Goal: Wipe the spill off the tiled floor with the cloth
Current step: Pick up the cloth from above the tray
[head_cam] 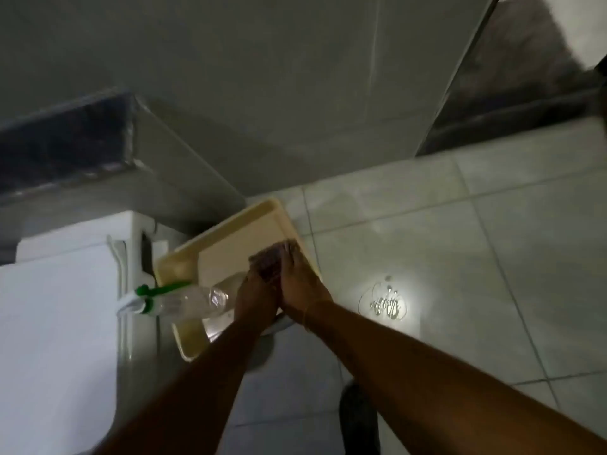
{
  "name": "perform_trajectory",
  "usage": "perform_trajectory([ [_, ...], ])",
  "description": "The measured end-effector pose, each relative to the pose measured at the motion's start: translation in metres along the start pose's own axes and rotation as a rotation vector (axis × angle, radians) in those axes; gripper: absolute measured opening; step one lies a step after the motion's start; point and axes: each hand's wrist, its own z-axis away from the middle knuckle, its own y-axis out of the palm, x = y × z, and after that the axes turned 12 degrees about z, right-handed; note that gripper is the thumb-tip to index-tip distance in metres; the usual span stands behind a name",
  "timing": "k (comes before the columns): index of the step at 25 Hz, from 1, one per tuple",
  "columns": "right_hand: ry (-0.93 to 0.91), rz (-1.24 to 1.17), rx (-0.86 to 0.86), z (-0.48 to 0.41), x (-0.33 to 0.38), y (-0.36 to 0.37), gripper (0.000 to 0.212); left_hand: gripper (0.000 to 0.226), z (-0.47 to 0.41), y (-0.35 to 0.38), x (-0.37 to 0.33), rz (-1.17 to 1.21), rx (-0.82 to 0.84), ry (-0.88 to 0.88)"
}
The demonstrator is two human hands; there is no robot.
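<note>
A small puddle, the spill (pixel 385 302), glistens on the pale tiled floor (pixel 476 257) to the right of my hands. A dark reddish cloth (pixel 270 261) is bunched between my left hand (pixel 257 298) and my right hand (pixel 300 284), both closed on it above a cream tray (pixel 230 231). The cloth is a hand's width left of the spill and not touching it.
A clear spray bottle (pixel 184 300) with a green and white nozzle lies on the tray. A white appliance (pixel 65 307) stands at the left. A grey wall (pixel 262 93) rises behind. A dark foot or shoe (pixel 358 418) shows at the bottom.
</note>
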Motion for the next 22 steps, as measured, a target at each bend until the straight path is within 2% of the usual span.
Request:
perform_trajectory([
  [1, 0.043, -0.013, -0.023, -0.029, -0.004, 0.023, 0.061, 0.021, -0.024, 0.015, 0.020, 0.038, -0.050, -0.074],
  [4, 0.333, -0.123, -0.102, -0.091, -0.024, 0.060, 0.061, 0.056, -0.081, 0.040, 0.053, 0.127, -0.160, -0.344],
  [6, 0.375, -0.169, -0.147, -0.105, -0.029, 0.083, 0.064, 0.062, -0.101, 0.049, 0.066, 0.178, -0.167, -0.415],
  [9, 0.392, -0.200, -0.173, -0.118, -0.030, 0.106, 0.066, 0.045, -0.123, 0.058, 0.080, 0.409, -0.179, -0.478],
  [11, 0.427, -0.315, -0.148, -0.122, -0.028, 0.103, 0.065, 0.033, -0.127, 0.059, 0.079, 0.604, -0.214, -0.495],
  [12, 0.362, -0.318, -0.125, -0.116, -0.024, 0.096, 0.060, 0.033, -0.121, 0.058, 0.073, 0.644, -0.247, -0.465],
  [14, 0.096, -0.216, -0.045, -0.097, -0.021, 0.076, 0.045, 0.042, -0.106, 0.052, 0.058, 0.691, -0.358, -0.337],
  [16, -0.098, -0.197, -0.169, -0.077, -0.029, 0.058, 0.077, 0.026, -0.087, 0.048, 0.036, 0.745, -0.418, -0.156],
  [18, -0.147, -0.268, -0.352, -0.049, -0.052, 0.039, 0.086, 0.016, -0.060, 0.055, 0.013, 0.799, -0.352, 0.001],
  [20, -0.121, -0.235, -0.502, -0.018, -0.092, 0.031, 0.083, 0.024, -0.034, 0.087, 0.000, 0.787, -0.220, 0.114],
  [22, -0.006, -0.149, -0.552, 0.016, -0.148, 0.040, 0.079, 0.033, -0.007, 0.141, -0.002, 0.678, -0.088, 0.163],
])
